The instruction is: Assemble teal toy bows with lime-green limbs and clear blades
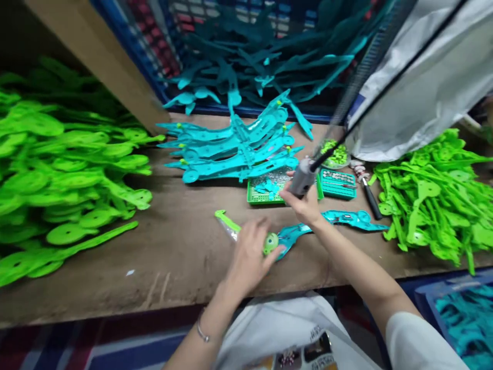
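My left hand [248, 254] lies over a bright green plastic arm [271, 241], its thumb by the round disc end and its fingers curled over the middle. The disc end meets the tip of a long turquoise plastic piece [348, 218] lying across the table. My right hand [308, 203] is wrapped round a grey power screwdriver [302, 177], raised above that turquoise piece. A black cable runs from the top of the tool to the upper right. The tool's tip is hidden behind the hand.
Behind lie stacked turquoise pieces [215, 149] and a green tray [265, 199] of small parts. A teal box [338, 184] and a black-handled tool [372, 198] sit right. Green piles [77, 174] flank both sides. A turquoise-filled crate [250, 109] stands at the back.
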`<state>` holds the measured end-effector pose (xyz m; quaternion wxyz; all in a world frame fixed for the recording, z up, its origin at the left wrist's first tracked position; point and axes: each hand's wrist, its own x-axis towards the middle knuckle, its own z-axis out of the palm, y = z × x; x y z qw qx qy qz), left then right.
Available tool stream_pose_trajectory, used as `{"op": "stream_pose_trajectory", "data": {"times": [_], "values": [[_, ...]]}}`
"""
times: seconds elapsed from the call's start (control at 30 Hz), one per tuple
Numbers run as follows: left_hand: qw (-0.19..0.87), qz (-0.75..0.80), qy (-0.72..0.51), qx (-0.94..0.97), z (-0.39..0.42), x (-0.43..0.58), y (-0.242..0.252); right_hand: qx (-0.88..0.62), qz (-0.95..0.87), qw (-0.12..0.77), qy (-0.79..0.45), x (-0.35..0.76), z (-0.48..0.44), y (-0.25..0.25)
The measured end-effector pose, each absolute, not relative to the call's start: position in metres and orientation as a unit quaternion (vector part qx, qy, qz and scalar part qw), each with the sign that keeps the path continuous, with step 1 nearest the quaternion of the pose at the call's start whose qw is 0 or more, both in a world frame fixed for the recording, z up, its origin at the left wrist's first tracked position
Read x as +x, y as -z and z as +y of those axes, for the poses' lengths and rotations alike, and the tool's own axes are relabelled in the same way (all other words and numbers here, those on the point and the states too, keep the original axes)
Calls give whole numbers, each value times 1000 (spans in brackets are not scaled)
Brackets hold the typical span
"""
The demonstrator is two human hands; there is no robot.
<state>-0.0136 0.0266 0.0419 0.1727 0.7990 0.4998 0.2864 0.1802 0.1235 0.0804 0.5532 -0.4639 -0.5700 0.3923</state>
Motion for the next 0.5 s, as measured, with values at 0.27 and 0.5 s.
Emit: {"op": "stream_pose_trajectory", "data": {"times": [0.27,0.5], "values": [[133,449,-172,867,14,9,-18,-508,-648,467,-322,257,73,-93],[118,465,-170,861,13,-74,-14,-676,-580,390,-234,394,14,-76]]}}
